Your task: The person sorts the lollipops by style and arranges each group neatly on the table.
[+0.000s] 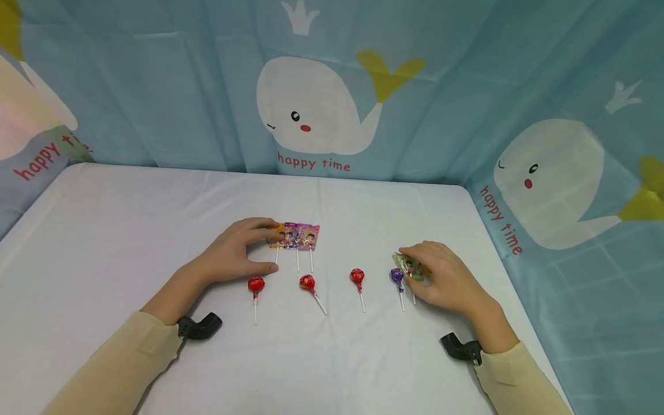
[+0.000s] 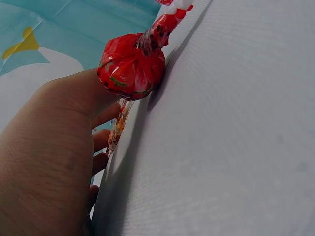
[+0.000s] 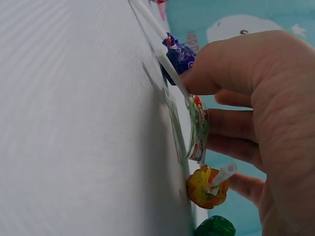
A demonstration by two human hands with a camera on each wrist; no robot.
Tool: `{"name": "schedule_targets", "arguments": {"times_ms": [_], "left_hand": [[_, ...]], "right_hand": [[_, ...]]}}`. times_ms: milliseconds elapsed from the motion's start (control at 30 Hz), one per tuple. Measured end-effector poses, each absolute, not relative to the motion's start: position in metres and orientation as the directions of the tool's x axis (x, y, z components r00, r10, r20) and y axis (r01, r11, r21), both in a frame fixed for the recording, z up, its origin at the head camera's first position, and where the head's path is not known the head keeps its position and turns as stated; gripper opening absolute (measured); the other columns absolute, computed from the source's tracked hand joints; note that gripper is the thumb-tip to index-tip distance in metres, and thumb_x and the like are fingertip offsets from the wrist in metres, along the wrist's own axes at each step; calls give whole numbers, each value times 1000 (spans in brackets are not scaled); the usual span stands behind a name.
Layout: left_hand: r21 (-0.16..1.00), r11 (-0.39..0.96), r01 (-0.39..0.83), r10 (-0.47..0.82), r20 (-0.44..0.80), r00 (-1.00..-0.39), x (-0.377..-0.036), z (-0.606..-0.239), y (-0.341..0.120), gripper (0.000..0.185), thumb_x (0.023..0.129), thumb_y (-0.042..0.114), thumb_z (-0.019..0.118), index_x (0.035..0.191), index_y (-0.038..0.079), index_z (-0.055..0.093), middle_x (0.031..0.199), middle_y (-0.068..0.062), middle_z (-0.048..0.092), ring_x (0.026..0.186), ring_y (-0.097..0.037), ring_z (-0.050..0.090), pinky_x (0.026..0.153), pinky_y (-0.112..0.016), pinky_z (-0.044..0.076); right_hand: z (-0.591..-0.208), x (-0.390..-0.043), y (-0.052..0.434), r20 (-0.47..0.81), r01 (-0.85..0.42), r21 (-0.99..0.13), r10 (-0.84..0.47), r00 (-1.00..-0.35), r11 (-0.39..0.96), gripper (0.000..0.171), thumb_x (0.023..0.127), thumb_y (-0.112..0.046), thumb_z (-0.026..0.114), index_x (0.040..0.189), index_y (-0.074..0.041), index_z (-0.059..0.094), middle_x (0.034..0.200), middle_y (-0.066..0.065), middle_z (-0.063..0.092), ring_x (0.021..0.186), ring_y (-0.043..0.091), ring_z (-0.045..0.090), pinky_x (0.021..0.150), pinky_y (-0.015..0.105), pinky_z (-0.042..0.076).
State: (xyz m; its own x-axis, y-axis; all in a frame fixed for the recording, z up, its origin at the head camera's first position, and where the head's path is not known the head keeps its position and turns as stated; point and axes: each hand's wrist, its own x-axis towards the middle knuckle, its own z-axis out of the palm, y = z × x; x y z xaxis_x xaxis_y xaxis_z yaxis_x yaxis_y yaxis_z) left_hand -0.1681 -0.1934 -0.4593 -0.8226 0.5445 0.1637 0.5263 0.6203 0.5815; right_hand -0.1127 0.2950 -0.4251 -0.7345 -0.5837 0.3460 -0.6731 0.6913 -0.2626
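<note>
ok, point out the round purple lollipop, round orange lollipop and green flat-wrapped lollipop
Round purple lollipop [image 1: 396,275], head view, on its wrapped ball.
Round orange lollipop [image 3: 201,188], right wrist view, on its wrapped ball.
Green flat-wrapped lollipop [image 3: 198,129], right wrist view, on its printed wrapper.

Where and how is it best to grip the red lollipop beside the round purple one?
Pinching its white stick from the person's side seems best: the red lollipop lies with its thin stick pointing that way, uncovered, while its round head might roll.
</note>
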Motion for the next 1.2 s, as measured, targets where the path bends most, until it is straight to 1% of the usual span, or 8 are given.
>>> {"name": "schedule_targets", "arguments": {"times_ms": [267, 467, 700, 1000, 1200], "left_hand": [[584, 619, 525, 545, 162, -823, -168, -456, -192, 62, 83, 45, 94, 140, 28, 75, 159, -3, 55, 152, -33, 42, 123, -67, 33], [583, 617, 529, 546, 167, -821, -168, -455, -191, 63, 82, 43, 94, 140, 28, 75, 159, -3, 55, 152, -33, 43, 123, -67, 34], [575, 626, 527, 545, 162, -823, -168, -454, -191, 64, 82, 43, 95, 140, 27, 75, 159, -3, 55, 152, -33, 43, 123, -67, 34], [579, 626, 522, 545, 154, -824, -168, -457, -192, 62, 83, 45, 93, 141, 29, 75, 160, -3, 55, 152, -34, 42, 124, -68, 32], [583, 618, 528, 549, 161, -820, -168, -457, -193, 62, 84, 44, 93, 140, 29, 74, 159, -1, 55, 152, -32, 43, 124, -65, 33]], "right_hand": [[-425, -117, 296, 348, -661, -268, -569, -745, 701, 55, 83, -16, 88, 135, -6, 73, 124, 5, 76, 114, 28, 69, 109, 52, 50], [-423, -119, 295, 348, -646, -280, -552, -758, 710, 54, 84, -15, 87, 135, -6, 73, 123, 3, 76, 113, 26, 69, 107, 52, 51], [-421, -118, 294, 348, -634, -287, -539, -768, 718, 53, 84, -15, 86, 135, -6, 73, 124, 4, 76, 115, 28, 69, 107, 52, 51], [-421, -121, 292, 352, -639, -283, -542, -763, 715, 52, 86, -16, 85, 135, -6, 73, 124, 4, 76, 117, 29, 69, 108, 52, 50], [-417, -123, 290, 356, -641, -279, -543, -760, 715, 52, 86, -17, 85, 135, -7, 73, 126, 6, 76, 119, 30, 69, 109, 54, 51]]}}
